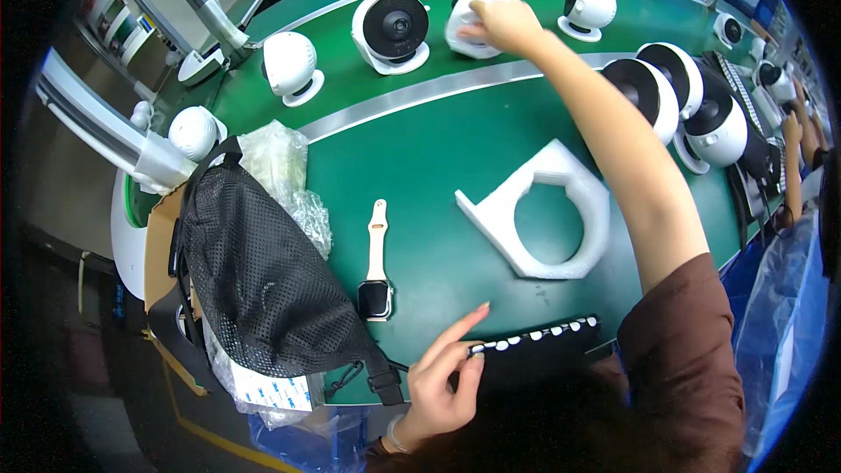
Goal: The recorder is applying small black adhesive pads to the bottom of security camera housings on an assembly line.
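Reaching right hand [508,24]: my fingers curl on a white, rounded casing [462,16] on the far, smooth green surface [335,52]; its front is hidden, pinch uncertain.
Left hand [442,385]: my thumb and forefinger part beside a black, white-dotted strip [536,335]; contact I cannot tell.

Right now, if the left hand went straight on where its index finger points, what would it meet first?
Probably the near edge of the white foam piece, though how high the left hand sits above the table is unclear; it might pass over.
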{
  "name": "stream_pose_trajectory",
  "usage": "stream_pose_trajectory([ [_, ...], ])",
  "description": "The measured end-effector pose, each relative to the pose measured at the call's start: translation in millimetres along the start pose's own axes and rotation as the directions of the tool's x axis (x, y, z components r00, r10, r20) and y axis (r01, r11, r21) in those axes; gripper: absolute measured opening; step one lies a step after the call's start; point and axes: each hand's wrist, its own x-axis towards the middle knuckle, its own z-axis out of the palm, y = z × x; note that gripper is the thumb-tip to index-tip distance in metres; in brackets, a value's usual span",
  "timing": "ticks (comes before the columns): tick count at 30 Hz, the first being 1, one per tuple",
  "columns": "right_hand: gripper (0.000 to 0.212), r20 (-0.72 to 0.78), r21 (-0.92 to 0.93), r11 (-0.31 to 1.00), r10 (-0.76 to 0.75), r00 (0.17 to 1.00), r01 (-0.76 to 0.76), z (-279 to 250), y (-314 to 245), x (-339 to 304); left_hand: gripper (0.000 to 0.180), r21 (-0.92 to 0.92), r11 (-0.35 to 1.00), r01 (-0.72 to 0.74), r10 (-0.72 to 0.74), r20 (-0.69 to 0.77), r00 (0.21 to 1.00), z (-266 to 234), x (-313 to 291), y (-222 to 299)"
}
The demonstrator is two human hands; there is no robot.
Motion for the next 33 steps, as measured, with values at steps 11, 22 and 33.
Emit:
stream_pose_trajectory([
  [11, 0.031, 0.381, 0.629, 0.756, -0.098, 0.919, -0.181, -175.6, -43.1, -107.1, 0.013, -0.025, 1.000, -0.008, 0.006, -0.087, 0.996, 4.2, 4.5, -4.0],
  [22, 0.040, 0.175, 0.729, 0.658, -0.443, 0.879, 0.187, -151.5, -71.5, -146.1, 0.014, -0.135, 0.988, -0.077, 0.043, -0.238, 0.970, 11.2, 11.5, 16.9],
  [33, 0.037, -0.168, 0.677, 0.691, -0.190, 0.967, 0.254, -187.7, -112.5, -223.2, 0.015, -0.178, 0.968, -0.176, 0.075, -0.466, 0.882, 20.6, -1.2, 22.9],
])
